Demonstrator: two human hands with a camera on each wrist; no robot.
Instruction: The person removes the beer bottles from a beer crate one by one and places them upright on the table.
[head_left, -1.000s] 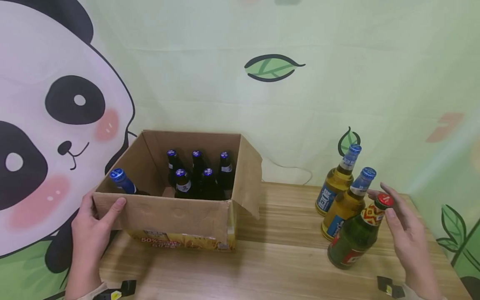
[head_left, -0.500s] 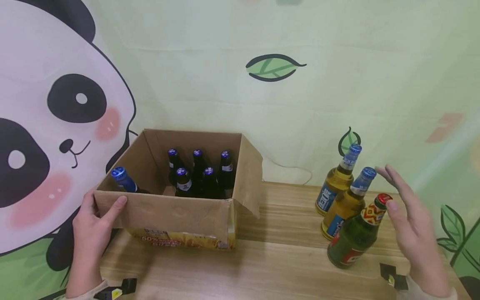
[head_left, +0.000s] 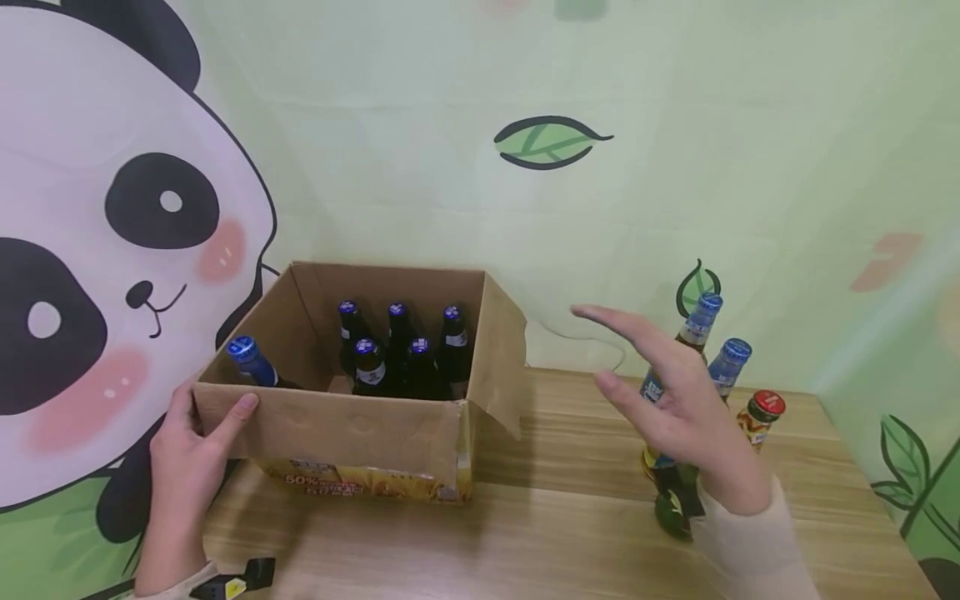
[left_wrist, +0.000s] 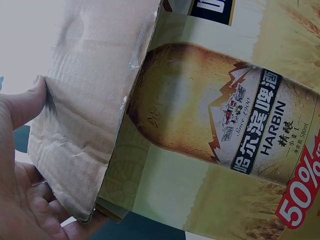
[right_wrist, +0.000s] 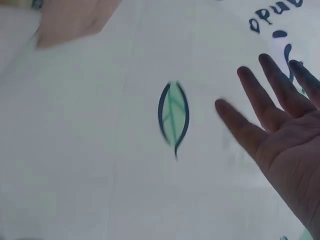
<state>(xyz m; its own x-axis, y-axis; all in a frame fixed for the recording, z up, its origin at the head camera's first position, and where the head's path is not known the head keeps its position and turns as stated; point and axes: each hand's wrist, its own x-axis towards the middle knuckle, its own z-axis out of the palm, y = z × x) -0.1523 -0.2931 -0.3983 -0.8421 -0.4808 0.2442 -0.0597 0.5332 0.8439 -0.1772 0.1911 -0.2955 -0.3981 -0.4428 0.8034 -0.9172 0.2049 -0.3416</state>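
Note:
My left hand (head_left: 186,454) grips the front left corner of an open cardboard beer box (head_left: 341,429), thumb on the front flap. In the left wrist view the fingers curl behind the brown flap (left_wrist: 87,110), beside a printed beer bottle picture. Inside the box stand several dark blue-capped bottles (head_left: 369,367), plus one blue-necked bottle (head_left: 251,360) at the front left. My right hand (head_left: 675,404) is raised over the table with fingers spread, holding nothing. Behind it, partly hidden, stand two amber blue-capped beer bottles (head_left: 729,360) and a green red-capped beer bottle (head_left: 767,406).
The wooden table (head_left: 555,533) ends at a pale green backdrop (head_left: 420,167) with a panda and leaves. A side flap (head_left: 501,358) of the box sticks out to the right. A thin cord (head_left: 585,335) runs along the backdrop.
My right hand has left its place beside the green bottle and swung left, in front of the three bottles towards the box. The left hand keeps its grip; the bottles stay put.

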